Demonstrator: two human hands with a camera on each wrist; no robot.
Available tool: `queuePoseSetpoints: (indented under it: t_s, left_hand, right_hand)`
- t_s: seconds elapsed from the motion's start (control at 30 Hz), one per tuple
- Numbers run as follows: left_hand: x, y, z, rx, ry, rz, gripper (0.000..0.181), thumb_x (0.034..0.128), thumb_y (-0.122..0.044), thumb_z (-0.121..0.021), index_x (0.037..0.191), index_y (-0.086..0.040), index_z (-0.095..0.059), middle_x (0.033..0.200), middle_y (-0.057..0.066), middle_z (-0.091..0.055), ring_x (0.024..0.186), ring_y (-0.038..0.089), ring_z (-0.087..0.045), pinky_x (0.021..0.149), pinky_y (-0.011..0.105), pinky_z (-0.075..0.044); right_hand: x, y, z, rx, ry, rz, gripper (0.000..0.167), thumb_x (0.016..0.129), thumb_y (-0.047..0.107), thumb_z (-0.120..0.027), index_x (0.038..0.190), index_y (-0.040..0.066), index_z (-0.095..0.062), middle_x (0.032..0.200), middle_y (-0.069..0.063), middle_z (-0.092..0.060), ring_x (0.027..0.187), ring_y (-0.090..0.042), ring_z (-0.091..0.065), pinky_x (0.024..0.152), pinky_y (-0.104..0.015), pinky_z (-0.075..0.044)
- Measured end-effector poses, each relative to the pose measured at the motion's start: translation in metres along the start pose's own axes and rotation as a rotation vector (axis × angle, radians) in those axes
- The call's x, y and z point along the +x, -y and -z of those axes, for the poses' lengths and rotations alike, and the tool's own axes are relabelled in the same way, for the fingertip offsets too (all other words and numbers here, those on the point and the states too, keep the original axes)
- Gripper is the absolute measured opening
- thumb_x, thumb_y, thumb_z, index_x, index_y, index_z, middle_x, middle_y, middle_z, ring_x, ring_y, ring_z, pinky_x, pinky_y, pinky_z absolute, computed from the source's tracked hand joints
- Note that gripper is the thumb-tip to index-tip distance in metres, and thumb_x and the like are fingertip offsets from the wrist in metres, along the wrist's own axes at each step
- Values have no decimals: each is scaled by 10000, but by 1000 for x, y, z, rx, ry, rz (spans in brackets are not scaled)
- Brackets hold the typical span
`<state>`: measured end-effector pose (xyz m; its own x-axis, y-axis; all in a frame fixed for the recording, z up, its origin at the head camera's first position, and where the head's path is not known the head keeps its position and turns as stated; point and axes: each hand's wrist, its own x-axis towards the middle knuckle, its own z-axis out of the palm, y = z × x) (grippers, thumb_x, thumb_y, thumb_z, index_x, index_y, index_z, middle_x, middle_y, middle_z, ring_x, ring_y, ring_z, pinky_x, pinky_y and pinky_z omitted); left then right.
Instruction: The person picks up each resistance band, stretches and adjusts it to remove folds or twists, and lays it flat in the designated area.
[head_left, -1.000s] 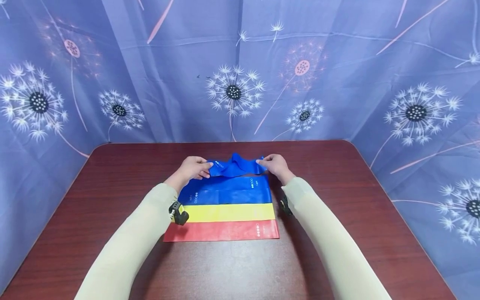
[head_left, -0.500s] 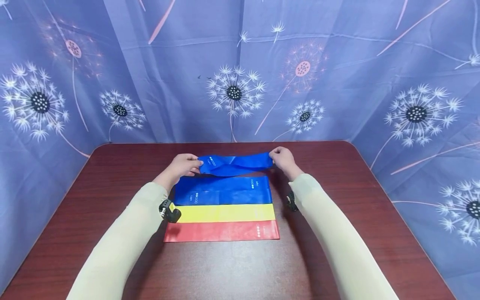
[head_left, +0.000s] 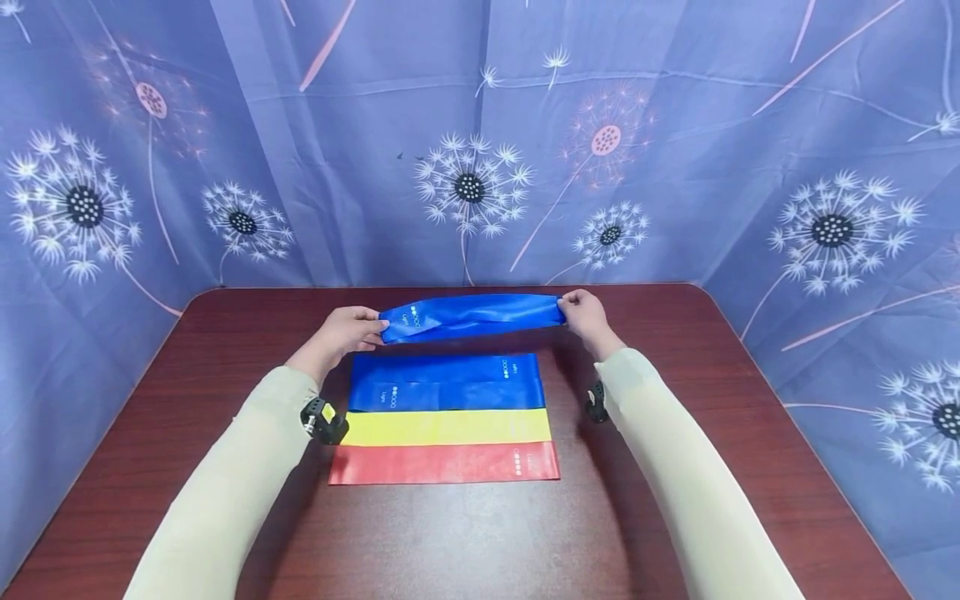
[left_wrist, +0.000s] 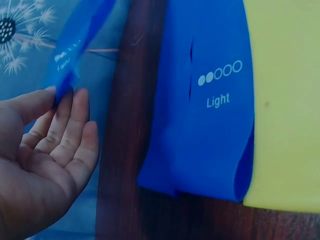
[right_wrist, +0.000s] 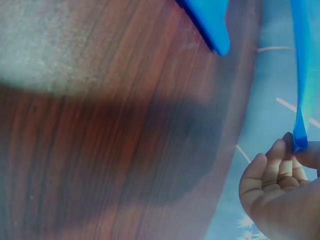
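Note:
A blue resistance loop band (head_left: 472,318) is stretched out flat between my two hands, raised over the far side of the table. Its left end, printed "Light", is pinched between the thumb and fingers of my left hand (head_left: 330,337). My right hand (head_left: 590,323) pinches the other end; the right wrist view shows the band edge-on there. Below it lie more bands in rows: blue (head_left: 450,382), then yellow (head_left: 450,427), then red (head_left: 435,463) nearest me. The lying blue part carries two prints and a seam; whether it is one band or two I cannot tell.
The brown wooden table (head_left: 720,433) has its far edge just behind the held band. A blue curtain (head_left: 360,167) with dandelion prints hangs behind and at both sides. Black wrist cameras sit on both sleeves.
My hands have moved apart and slightly away from me. The held blue band, bunched and folded a second ago, is now drawn out straight. The lying bands have stayed in place.

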<state>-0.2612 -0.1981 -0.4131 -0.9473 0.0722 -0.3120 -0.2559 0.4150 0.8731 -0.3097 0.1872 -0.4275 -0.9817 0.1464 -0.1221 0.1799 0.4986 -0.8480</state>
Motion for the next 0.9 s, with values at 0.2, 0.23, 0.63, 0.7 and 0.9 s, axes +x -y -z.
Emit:
queuePoseSetpoints:
  t_s: [0.2,0.23,0.63,0.7,0.9]
  left_hand:
    - [-3,4,10,-15,43,25,542,1062,-196,-542,1477,124,-404,1330,327,-629,1029,241,-761,1130,480,-469]
    - [-3,5,12,-39,50,35,538,1062,-197,-541,1475,119,-403,1262,287,-673,994,211,-760,1140,479,-462]
    - [-4,16,24,-469,142,4,141,1068,-163,-481,965,-190,-573,761,-127,-696,758,25,-698,759,179,-588]
    - [-5,14,24,-434,133,-11,127,1068,-175,-505,970,-184,-585,765,-135,-696,758,21,-703,766,173,-591]
    - [-6,10,22,-246,152,-38,387,1069,-170,-515,1394,37,-483,830,-168,-670,780,14,-678,788,151,-570]
  right_hand:
    - [-1,-2,7,56,82,-88,228,1079,152,-458,1155,-43,-548,945,-46,-516,807,-174,-521,743,-256,-468]
    - [-1,-2,8,67,108,-100,209,1077,140,-448,1134,-36,-544,907,-29,-509,798,-167,-512,760,-270,-466]
    - [-8,11,-1,222,321,-127,96,1080,97,-413,1104,51,-494,788,38,-468,678,-91,-467,617,-198,-418]
    - [-7,12,-2,262,324,-135,122,1082,80,-414,1162,24,-487,810,34,-497,663,-71,-506,634,-178,-470]
    - [-6,10,-5,261,346,-80,335,1076,80,-451,1376,-66,-484,775,54,-556,628,-51,-565,648,-169,-551]
